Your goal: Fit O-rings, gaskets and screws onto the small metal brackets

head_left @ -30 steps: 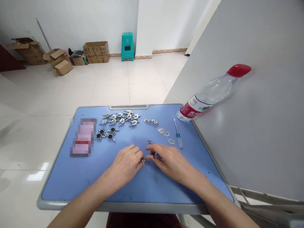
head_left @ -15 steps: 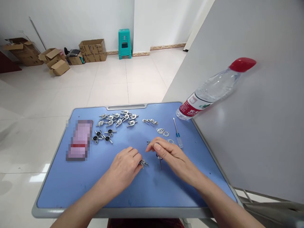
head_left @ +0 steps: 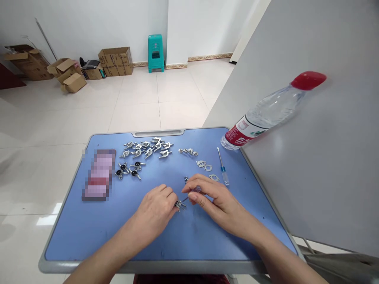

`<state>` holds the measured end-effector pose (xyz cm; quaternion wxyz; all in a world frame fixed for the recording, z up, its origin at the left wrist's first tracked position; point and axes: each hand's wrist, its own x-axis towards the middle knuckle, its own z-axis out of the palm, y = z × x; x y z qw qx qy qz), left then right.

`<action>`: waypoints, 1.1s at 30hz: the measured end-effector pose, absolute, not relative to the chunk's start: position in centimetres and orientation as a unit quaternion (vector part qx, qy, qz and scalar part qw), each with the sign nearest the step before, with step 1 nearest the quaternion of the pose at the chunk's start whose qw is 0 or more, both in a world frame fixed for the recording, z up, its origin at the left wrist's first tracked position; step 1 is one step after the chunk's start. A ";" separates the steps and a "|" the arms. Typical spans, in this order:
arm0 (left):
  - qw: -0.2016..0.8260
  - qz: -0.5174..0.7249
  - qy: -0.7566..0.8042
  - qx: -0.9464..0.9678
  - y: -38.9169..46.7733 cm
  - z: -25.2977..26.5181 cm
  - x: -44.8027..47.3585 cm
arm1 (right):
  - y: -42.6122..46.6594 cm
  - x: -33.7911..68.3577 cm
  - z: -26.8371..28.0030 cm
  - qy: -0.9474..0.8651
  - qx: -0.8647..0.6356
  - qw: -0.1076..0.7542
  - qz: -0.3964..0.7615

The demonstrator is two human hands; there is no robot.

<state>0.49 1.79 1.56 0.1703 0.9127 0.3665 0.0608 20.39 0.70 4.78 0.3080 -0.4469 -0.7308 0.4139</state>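
Note:
My left hand (head_left: 158,205) is closed around a small metal valve (head_left: 180,205), whose short pipe stubs stick out past the fingertips on the right. My right hand (head_left: 211,197) grips a short screwdriver (head_left: 197,189) between thumb and fingers. Its thin shaft slants down to the left, with the tip close to the valve; whether they touch I cannot tell. Just beyond my right fingertips lie some small screws (head_left: 186,179), partly hidden by the hand. Several flat metal plates with holes (head_left: 201,163) rest farther right.
Several metal valves (head_left: 148,152) are grouped at the table's back left, with black-centred valve bodies (head_left: 134,172) before them. Small metal levers (head_left: 188,152) lie right of these. A blue-collared screwdriver (head_left: 223,173), a water bottle (head_left: 254,118) and a pixelated flat object (head_left: 99,173) flank the work.
My right hand has turned the screwdriver from pointing down to slanting left, bringing its tip to the valve. My left hand stays nearly still, holding the valve.

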 end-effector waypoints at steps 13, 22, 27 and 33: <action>0.166 0.059 0.369 0.912 1.7 1.4 0.4 | 0.4 20.1 4.7 -0.751 -0.427 0.282 0.418; 0.168 0.063 0.372 0.911 1.7 1.5 0.5 | 0.2 20.0 4.6 -0.758 -0.416 0.282 0.417; 0.172 0.063 0.381 0.906 1.8 1.5 0.6 | 0.1 20.0 4.8 -0.756 -0.416 0.289 0.415; 0.160 0.063 0.391 0.904 1.7 1.6 0.7 | 0.3 20.2 5.3 -0.777 -0.447 0.284 0.341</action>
